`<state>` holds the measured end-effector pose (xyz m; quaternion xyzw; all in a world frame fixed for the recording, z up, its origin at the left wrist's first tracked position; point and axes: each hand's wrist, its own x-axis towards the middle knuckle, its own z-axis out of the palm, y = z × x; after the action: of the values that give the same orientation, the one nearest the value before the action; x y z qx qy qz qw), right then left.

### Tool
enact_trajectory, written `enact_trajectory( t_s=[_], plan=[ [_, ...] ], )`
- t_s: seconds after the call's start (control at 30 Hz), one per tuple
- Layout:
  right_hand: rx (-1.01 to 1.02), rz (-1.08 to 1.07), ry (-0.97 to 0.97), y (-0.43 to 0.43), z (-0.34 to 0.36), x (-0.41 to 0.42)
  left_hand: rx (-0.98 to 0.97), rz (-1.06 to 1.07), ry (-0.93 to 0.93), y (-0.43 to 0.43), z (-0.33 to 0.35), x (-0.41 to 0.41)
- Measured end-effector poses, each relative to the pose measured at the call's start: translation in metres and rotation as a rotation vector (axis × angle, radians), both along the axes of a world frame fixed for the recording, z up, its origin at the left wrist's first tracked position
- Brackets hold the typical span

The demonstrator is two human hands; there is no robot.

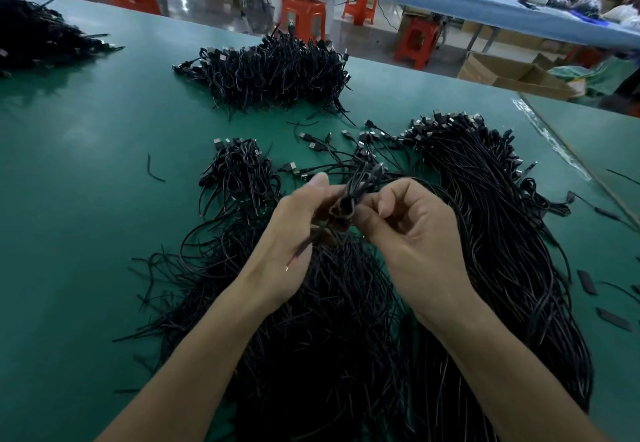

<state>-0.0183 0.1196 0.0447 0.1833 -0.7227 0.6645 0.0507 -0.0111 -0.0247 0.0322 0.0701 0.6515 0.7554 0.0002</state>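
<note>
A small bundle of thin black cables [347, 204] is held between the left hand [294, 233] and the right hand [412, 233], above a cable heap. Plug ends are fanned upward; tails trail downward.

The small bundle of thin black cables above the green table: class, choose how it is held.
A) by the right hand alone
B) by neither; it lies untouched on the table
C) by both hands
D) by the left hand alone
C: the left hand and the right hand both curl fingers round the small bundle of thin black cables, above the green table.
</note>
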Motion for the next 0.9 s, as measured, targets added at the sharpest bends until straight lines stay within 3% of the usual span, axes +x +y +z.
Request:
enact_trajectory(
  t_s=[0.1, 0.27, 0.5, 0.63, 0.7, 0.9],
  plan=[
    [0.053, -0.007, -0.019, 0.001, 0.001, 0.000, -0.021, 0.011, 0.165, -0.002, -0.005, 0.000],
    [-0.013, -0.058, -0.101, 0.008, 0.003, -0.004, -0.064, 0.001, 0.207, -0.007, -0.008, -0.005],
    [-0.144, -0.052, -0.248, 0.011, 0.001, -0.006, -0.534, 0.176, 0.516, -0.009, -0.014, -0.005],
    [-0.181, -0.088, -0.258, 0.011, -0.001, -0.007, -0.548, 0.259, 0.625, -0.005, -0.013, -0.005],
    [-0.192, -0.102, -0.232, 0.010, -0.002, -0.008, -0.482, 0.215, 0.616, -0.005, -0.014, -0.003],
    [-0.103, -0.114, -0.066, 0.006, -0.004, -0.005, -0.334, 0.092, 0.340, 0.001, -0.015, 0.001]
  ],
)
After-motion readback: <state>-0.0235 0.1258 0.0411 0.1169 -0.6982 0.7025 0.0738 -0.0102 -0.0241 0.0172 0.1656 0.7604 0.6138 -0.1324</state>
